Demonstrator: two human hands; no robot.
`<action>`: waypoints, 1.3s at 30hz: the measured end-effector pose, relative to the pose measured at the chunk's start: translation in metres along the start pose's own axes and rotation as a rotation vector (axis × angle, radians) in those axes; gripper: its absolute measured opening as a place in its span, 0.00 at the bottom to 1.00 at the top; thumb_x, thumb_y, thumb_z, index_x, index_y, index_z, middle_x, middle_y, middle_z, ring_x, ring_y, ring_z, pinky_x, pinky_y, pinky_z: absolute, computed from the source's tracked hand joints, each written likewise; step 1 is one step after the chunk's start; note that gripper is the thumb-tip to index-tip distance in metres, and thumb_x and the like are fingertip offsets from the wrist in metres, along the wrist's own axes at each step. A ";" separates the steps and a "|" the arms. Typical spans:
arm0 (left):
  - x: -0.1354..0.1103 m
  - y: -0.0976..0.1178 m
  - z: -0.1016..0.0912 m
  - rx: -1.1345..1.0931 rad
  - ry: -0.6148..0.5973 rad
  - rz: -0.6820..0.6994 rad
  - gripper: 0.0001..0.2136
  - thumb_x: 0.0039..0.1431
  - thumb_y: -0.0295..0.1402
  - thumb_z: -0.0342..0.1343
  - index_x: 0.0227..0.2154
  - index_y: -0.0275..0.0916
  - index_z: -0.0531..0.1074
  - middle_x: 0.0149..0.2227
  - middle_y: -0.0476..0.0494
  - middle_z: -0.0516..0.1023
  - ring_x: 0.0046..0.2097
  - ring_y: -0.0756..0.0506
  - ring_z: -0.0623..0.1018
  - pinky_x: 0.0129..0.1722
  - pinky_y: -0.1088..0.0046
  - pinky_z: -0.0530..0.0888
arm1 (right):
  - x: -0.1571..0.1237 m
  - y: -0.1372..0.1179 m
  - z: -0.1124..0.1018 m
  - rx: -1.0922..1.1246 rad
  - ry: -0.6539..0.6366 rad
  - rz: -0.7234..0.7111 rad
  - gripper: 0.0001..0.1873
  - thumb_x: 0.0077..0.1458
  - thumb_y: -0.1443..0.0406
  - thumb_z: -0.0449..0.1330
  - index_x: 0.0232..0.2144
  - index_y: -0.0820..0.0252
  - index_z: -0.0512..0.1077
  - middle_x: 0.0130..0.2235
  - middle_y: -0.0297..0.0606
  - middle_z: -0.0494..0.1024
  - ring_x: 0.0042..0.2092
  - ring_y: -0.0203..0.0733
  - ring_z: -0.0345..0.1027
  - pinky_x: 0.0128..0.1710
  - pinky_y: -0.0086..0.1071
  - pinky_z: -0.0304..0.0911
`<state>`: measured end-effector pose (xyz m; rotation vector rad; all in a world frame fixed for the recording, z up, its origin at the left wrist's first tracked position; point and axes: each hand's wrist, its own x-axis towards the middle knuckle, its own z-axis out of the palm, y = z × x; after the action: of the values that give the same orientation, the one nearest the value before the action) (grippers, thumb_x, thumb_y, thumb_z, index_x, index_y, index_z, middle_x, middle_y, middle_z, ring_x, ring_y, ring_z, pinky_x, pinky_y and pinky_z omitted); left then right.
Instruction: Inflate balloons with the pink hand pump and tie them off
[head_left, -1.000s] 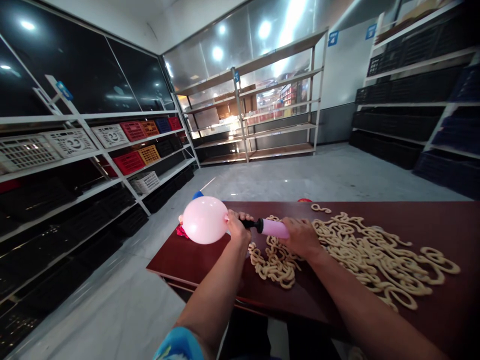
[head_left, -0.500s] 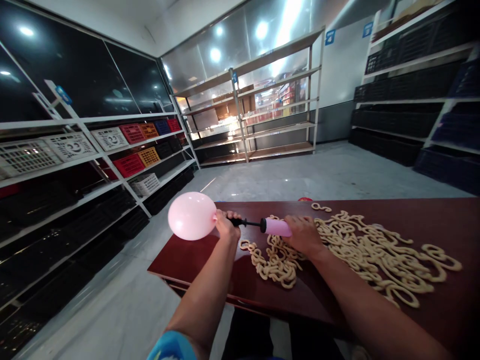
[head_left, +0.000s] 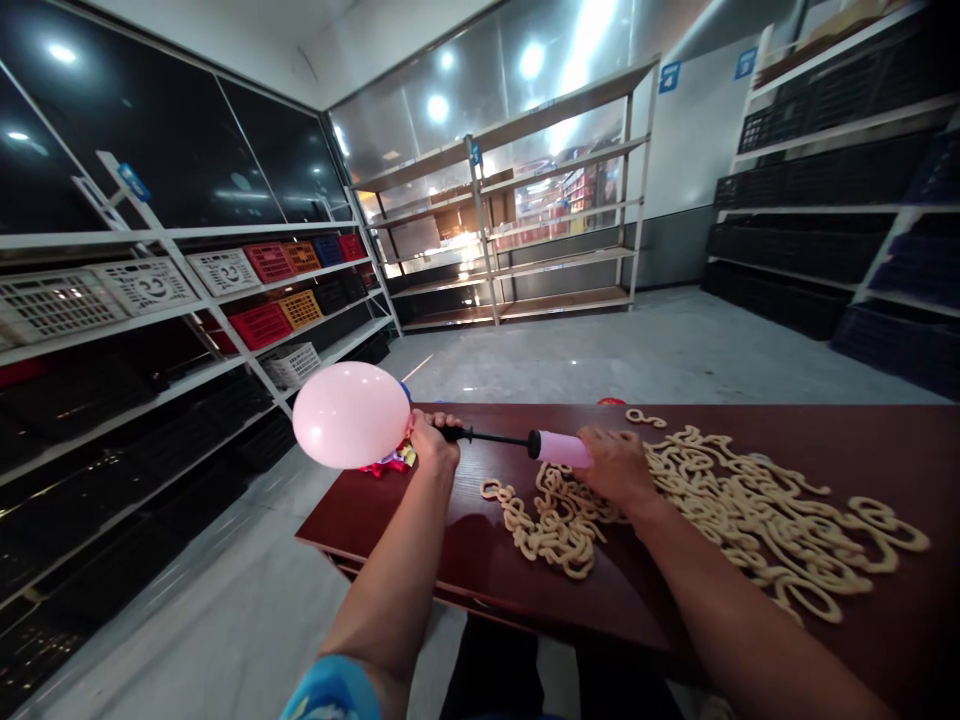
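A pink inflated balloon sits on the black nozzle end of a hand balloon pump. My left hand is closed around the balloon's neck and the pump's nozzle end, and the neck is partly hidden by the fingers. My right hand grips the pink barrel of the pump. Between the hands the thin black rod shows, drawn well out of the barrel. Under the right hand and forearm lies a loose heap of beige, rope-like loops, with a smaller clump nearer the middle.
The dark red-brown table spans the front. Small colourful pieces lie behind the balloon. Racks with crates line the left, a metal shelf stands at the back, and dark crates fill the right rack.
My left hand has moved left with the balloon, and more of the pump's rod shows. The balloon looks somewhat larger. Colourful pieces behind it have come into view.
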<state>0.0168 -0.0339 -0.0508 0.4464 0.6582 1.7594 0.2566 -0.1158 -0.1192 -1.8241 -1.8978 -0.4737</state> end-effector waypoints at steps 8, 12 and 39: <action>-0.044 -0.061 -0.007 -0.032 -0.026 -0.118 0.15 0.55 0.39 0.46 0.20 0.40 0.48 0.16 0.55 0.53 0.18 0.52 0.62 0.23 0.71 0.64 | -0.009 -0.025 -0.010 0.079 -0.037 -0.134 0.23 0.45 0.55 0.59 0.43 0.60 0.66 0.40 0.44 0.73 0.41 0.46 0.64 0.41 0.36 0.47; -0.057 -0.064 -0.007 -0.066 -0.005 -0.198 0.15 0.55 0.39 0.46 0.20 0.40 0.49 0.16 0.54 0.54 0.18 0.51 0.63 0.25 0.70 0.66 | -0.007 -0.045 -0.026 0.129 0.013 -0.264 0.31 0.49 0.51 0.56 0.53 0.57 0.60 0.47 0.45 0.70 0.48 0.47 0.61 0.48 0.39 0.46; -0.081 -0.021 -0.040 0.855 -0.591 -0.238 0.08 0.42 0.21 0.58 0.16 0.38 0.66 0.18 0.48 0.67 0.21 0.51 0.64 0.21 0.77 0.58 | -0.005 -0.111 -0.027 1.538 -0.577 0.406 0.16 0.44 0.56 0.61 0.34 0.58 0.73 0.35 0.36 0.76 0.37 0.41 0.67 0.37 0.35 0.62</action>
<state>0.0311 -0.1159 -0.0918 1.3459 0.9550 0.9670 0.1481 -0.1413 -0.0915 -1.1088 -1.2676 1.3948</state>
